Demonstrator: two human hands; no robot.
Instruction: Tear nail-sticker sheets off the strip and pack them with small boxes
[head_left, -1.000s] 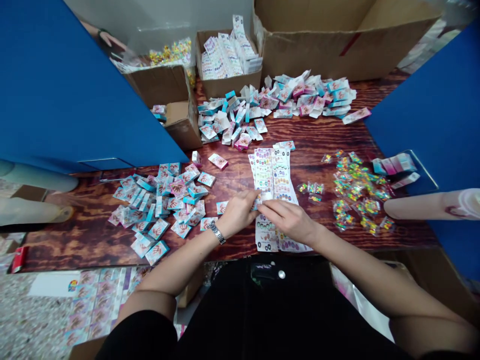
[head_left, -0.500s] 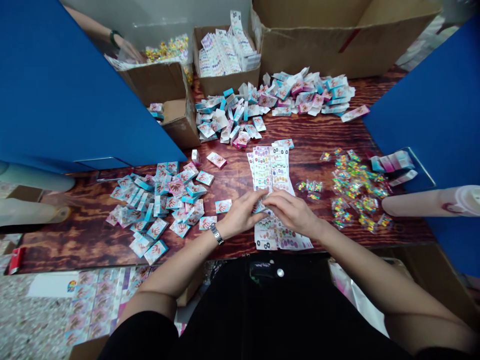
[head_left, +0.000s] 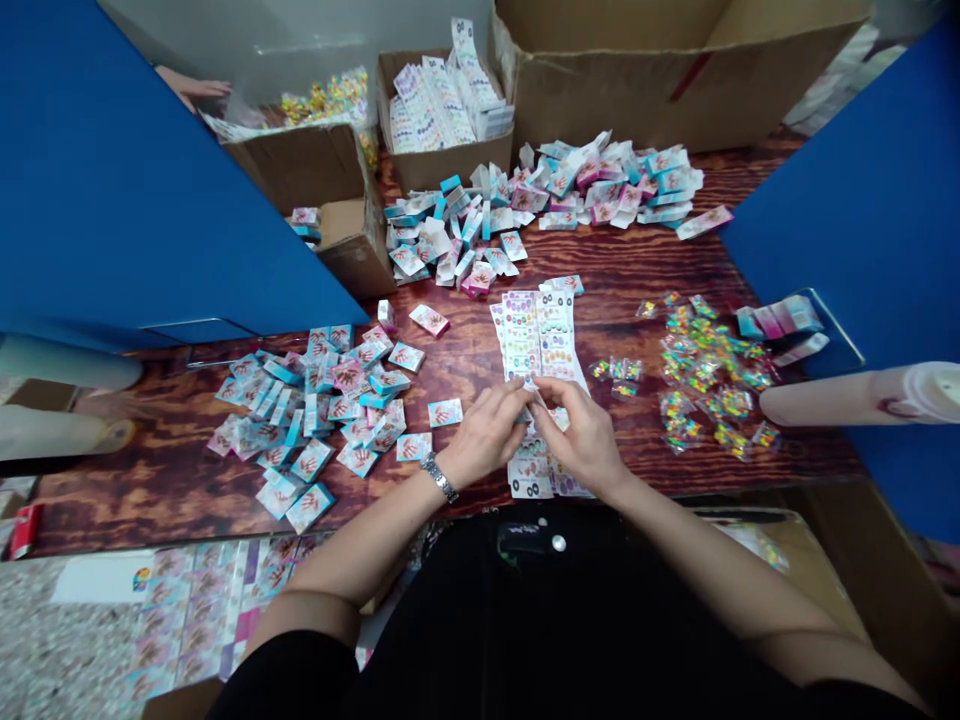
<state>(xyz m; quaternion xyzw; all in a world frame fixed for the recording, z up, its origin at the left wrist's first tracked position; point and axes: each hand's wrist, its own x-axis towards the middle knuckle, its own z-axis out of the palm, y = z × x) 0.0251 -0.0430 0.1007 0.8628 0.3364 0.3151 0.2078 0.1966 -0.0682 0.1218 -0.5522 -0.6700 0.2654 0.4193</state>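
Small carton — in the pinched grip of left hand and right hand, both angled inward over printed sheets

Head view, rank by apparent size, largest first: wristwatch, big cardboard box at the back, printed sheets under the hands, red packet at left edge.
1. Big cardboard box
2. Printed sheets
3. Wristwatch and red packet: too alike to rank
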